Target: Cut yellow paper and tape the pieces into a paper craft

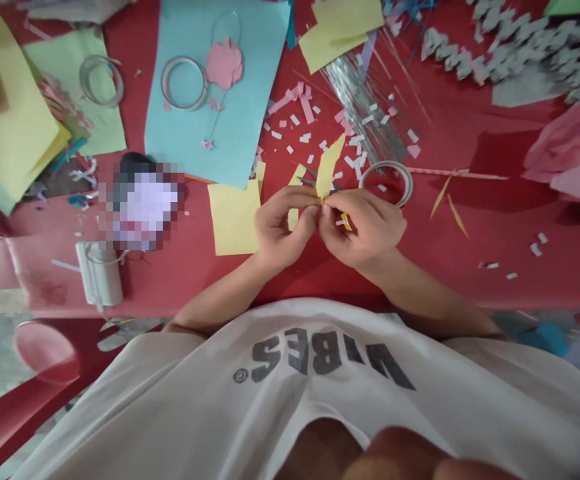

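My left hand (283, 227) and my right hand (363, 223) meet at the middle of the red table (470, 233), fingertips pinching a narrow yellow paper piece (329, 167) that sticks up between them. A small yellow scrap (345, 222) shows inside my right fingers. Grey scissor blades (313, 181) lie partly hidden behind the paper, just above my hands. Beside my left hand lies a yellow paper sheet (233, 217).
A tape roll (386, 183) stands near my right hand. Above lie silver tinsel strands (360, 107) and white paper scraps. A blue sheet (195, 133) carries a pink paper cutout. Pink tissue (575, 150) sits at the right; a white plug adapter (99, 273) sits left.
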`<state>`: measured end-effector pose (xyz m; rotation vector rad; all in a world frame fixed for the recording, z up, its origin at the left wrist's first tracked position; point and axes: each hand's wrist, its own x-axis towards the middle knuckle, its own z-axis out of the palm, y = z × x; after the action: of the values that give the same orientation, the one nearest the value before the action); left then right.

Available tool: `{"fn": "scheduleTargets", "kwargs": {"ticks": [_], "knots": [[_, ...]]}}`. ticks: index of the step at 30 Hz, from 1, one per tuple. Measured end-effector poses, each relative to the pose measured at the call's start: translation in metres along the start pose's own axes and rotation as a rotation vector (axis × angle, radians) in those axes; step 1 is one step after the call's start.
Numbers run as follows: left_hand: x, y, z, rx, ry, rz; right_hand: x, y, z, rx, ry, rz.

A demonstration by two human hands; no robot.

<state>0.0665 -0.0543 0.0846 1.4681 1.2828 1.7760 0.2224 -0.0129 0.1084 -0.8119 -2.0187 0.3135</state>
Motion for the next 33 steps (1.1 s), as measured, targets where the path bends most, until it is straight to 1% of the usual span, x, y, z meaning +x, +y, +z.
{"fn": "scheduleTargets", "kwargs": {"ticks": [3, 6, 8, 11, 13, 16, 20, 21, 26, 29, 33], "knots": [[0.002, 0.001, -0.004, -0.069, -0.053, -0.087, 0.0, 0.006, 0.0, -0.058, -0.03, -0.099], [0.002, 0.0, -0.006, -0.075, -0.043, -0.165, 0.001, 0.01, 0.0, -0.097, -0.046, -0.134], [0.001, -0.001, -0.007, -0.06, -0.038, -0.18, 0.001, 0.01, 0.0, -0.114, -0.055, -0.141], [0.002, 0.001, -0.008, -0.03, -0.07, -0.151, 0.002, 0.01, 0.0, -0.136, -0.06, -0.134], [0.004, 0.003, -0.009, -0.004, -0.095, -0.137, 0.003, 0.01, 0.0, -0.136, -0.061, -0.113], [0.006, 0.005, -0.007, 0.037, -0.091, -0.111, 0.003, 0.008, -0.001, -0.077, -0.054, -0.06], [0.002, 0.004, -0.002, 0.071, -0.046, -0.09, 0.005, -0.001, -0.005, -0.013, -0.133, 0.117], [0.001, 0.003, -0.001, 0.077, -0.034, -0.092, 0.006, -0.003, -0.006, 0.005, -0.136, 0.144], [-0.005, 0.005, 0.002, 0.107, -0.01, -0.123, 0.008, -0.012, -0.007, 0.113, -0.058, 0.171], [-0.006, 0.007, 0.003, 0.094, 0.0, -0.13, 0.007, -0.014, -0.006, 0.084, -0.062, 0.213], [-0.007, 0.007, 0.005, 0.061, 0.014, -0.111, 0.002, -0.014, -0.006, 0.032, -0.124, 0.302]]}}
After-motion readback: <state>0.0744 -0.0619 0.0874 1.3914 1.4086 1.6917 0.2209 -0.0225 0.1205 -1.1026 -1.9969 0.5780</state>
